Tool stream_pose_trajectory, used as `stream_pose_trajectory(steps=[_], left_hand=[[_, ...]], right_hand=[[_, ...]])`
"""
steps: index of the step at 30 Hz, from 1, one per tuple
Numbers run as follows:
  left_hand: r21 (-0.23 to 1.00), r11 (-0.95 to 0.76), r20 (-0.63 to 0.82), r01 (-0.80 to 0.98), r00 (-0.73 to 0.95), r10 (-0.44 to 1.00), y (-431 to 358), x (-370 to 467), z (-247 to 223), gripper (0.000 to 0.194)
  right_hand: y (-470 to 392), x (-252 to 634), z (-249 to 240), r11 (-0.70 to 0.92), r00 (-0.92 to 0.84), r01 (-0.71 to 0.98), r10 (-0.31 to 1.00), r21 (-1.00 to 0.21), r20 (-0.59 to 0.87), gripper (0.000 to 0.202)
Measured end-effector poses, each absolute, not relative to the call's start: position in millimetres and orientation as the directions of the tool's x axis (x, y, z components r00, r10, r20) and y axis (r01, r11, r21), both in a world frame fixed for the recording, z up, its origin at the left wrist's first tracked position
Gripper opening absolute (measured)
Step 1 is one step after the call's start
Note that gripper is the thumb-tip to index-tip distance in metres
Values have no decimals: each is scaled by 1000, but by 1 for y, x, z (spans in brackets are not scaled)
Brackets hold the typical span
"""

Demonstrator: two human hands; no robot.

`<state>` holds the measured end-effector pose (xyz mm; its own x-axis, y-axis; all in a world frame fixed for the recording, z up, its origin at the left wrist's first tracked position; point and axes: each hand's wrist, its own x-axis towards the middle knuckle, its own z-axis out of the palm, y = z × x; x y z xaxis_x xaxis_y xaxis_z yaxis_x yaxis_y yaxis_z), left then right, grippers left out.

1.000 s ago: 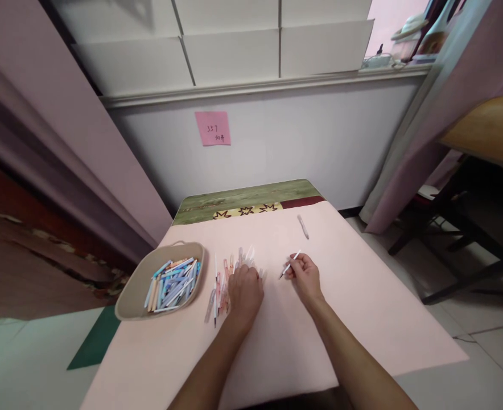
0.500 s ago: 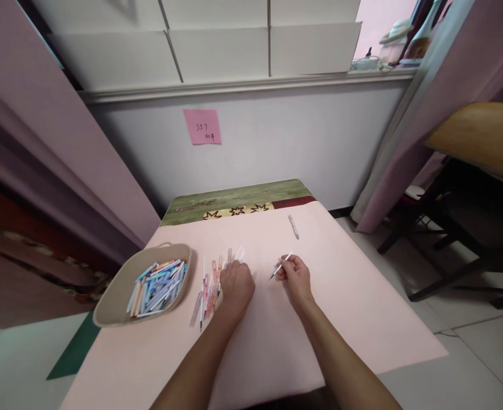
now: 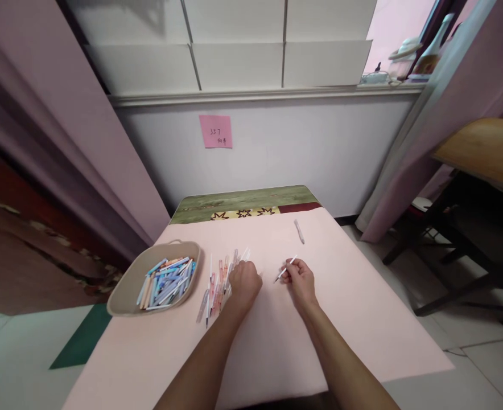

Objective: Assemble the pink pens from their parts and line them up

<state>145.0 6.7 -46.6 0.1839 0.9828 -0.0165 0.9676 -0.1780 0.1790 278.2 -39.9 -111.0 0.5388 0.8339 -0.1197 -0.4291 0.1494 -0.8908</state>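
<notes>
Right hand [image 3: 301,281] pinches a thin white pen refill [image 3: 286,268] between fingertips — fingers closed on it, its dark tip pointing left and slightly toward the person, just above the pink table cover [image 3: 362,307]. Left hand [image 3: 244,282] rests knuckles-up on a loose scatter of pen parts [image 3: 221,273] — clear and pinkish barrels plus a few slim refills lying roughly parallel. The fingers are curled down over the right edge of the scatter; cannot tell whether they hold a piece, as the back of the hand hides the fingertips. The two hands sit near each other, a short gap of bare cover between them.

Left of the scatter, a shallow beige basket [image 3: 126,290] holds a heap of blue, white and orange pens. A single clear pen cap [image 3: 299,232] lies alone farther back on the cover, well apart from both hands. A pink sticky note [image 3: 215,131] is on the wall behind.
</notes>
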Motion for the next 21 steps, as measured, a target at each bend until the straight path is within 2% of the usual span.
stream_pose_trajectory(steps=[4, 6, 8, 9, 10, 12, 13, 15, 17, 21], left_hand=[[310, -177, 39, 934, 173, 984, 2, 136, -31, 19], [465, -209, 72, 860, 199, 977, -6, 126, -24, 17], [786, -171, 38, 594, 230, 973, -21, 115, -21, 14], [903, -76, -36, 422, 251, 967, -30, 109, -22, 15], [965, 51, -125, 257, 280, 952, -40, 104, -23, 17], [953, 300, -273, -29, 340, 900, -59, 96, -29, 20], [907, 404, -344, -118, 344, 874, -68, 93, -32, 22], [835, 502, -427, -225, 310, 849, -80, 88, -37, 27], [825, 506, -442, -251, 272, 855, -85, 86, -39, 29], [888, 410, -347, -207, 281, 895, -84, 82, -34, 27]], right_hand=[[-42, 277, -107, 159, 537, -429, 836, -889, -110, 26], [-43, 278, -106, 162, 540, -434, 834, -886, -112, 25], [-42, 280, -106, 165, 545, -445, 830, -880, -119, 25], [-42, 281, -107, 167, 546, -451, 829, -877, -123, 25], [-42, 281, -107, 169, 545, -457, 829, -874, -124, 25], [-44, 280, -104, 180, 542, -459, 832, -870, -114, 24], [-45, 279, -101, 187, 540, -456, 836, -870, -103, 24], [-50, 271, -91, 207, 533, -441, 843, -873, -69, 24], [-57, 259, -77, 223, 512, -416, 859, -881, -24, 24], [-71, 230, -48, 251, 469, -340, 880, -906, 68, 24]])
